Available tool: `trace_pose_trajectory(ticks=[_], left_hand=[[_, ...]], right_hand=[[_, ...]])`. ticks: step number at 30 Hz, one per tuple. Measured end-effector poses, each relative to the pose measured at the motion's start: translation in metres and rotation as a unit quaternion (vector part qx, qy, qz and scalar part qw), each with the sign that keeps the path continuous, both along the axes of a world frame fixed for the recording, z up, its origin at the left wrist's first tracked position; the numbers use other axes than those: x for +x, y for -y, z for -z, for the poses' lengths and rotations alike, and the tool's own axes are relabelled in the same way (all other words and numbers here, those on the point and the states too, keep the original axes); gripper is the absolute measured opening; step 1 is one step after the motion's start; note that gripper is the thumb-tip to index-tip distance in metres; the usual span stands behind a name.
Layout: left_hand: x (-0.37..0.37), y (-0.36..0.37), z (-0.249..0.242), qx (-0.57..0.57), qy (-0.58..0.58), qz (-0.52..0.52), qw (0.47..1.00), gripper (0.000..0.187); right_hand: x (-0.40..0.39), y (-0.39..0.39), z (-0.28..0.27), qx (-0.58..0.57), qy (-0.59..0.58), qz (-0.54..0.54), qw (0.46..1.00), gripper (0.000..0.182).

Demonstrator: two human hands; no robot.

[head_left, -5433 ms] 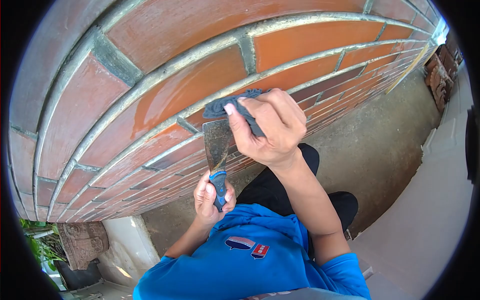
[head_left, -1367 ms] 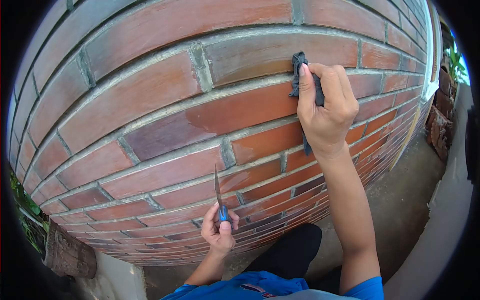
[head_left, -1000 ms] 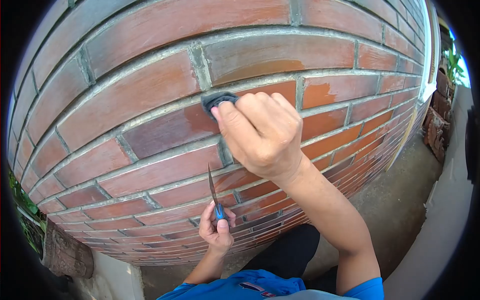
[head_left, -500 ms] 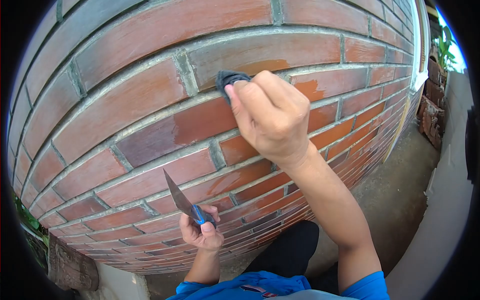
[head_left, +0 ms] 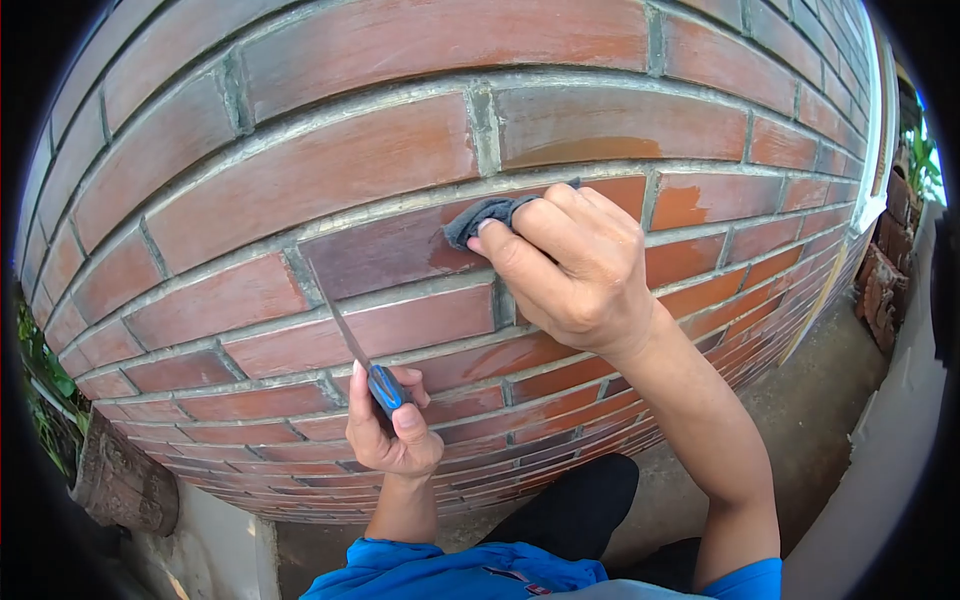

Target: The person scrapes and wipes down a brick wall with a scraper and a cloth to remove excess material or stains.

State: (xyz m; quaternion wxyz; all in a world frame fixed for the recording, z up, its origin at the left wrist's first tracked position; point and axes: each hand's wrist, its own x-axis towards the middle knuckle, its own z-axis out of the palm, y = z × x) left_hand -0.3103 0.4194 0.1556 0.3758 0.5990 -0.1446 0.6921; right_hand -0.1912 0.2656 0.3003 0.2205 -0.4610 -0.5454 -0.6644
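Observation:
My right hand [head_left: 575,265] is closed around a bunched dark grey rag [head_left: 485,220], which lies against a brick [head_left: 375,250] in the middle of the wall. Wet, darker patches show on this brick and on several around it. Lower down, my left hand [head_left: 393,430] grips a putty knife [head_left: 385,385] by its black and blue handle. The thin metal blade points up and to the left, seen nearly edge-on, and overlaps the mortar joint below the brick.
The brick wall [head_left: 330,160] with grey mortar joints fills most of the view. A brown pot [head_left: 125,480] with green plants [head_left: 50,400] stands at the lower left. A concrete floor [head_left: 800,400] runs along the right, near a white post [head_left: 872,190].
My right hand has moved the rag down from the upper joint onto the brick below. The putty knife has turned so its blade shows narrower. The view has shifted slightly.

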Motion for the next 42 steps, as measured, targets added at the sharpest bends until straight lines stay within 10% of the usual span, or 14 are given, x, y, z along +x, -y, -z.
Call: trace_pose_trajectory(ticks=[6,13,21,28,42], left_hand=[[-0.004,-0.007,0.008,0.005,0.013,-0.001,1.000,0.049],[0.007,-0.006,0.021,-0.066,0.095,0.009,0.993,0.074],[0.004,-0.019,0.029,0.021,0.087,0.022,0.996,0.065],[0.008,-0.017,0.030,0.007,0.094,-0.012,0.995,0.060],[0.004,0.040,-0.047,0.154,-0.091,-0.108,0.978,0.052]], right_hand=[[-0.007,-0.025,-0.007,0.118,-0.046,-0.002,0.992,0.009],[-0.069,-0.114,0.005,-0.015,-0.033,-0.068,0.997,0.012],[0.016,0.021,-0.025,0.206,-0.120,0.023,0.971,0.013],[-0.001,-0.017,-0.045,0.088,-0.013,-0.011,0.996,0.010],[-0.005,0.070,0.021,0.081,-0.220,0.042,0.971,0.008]])
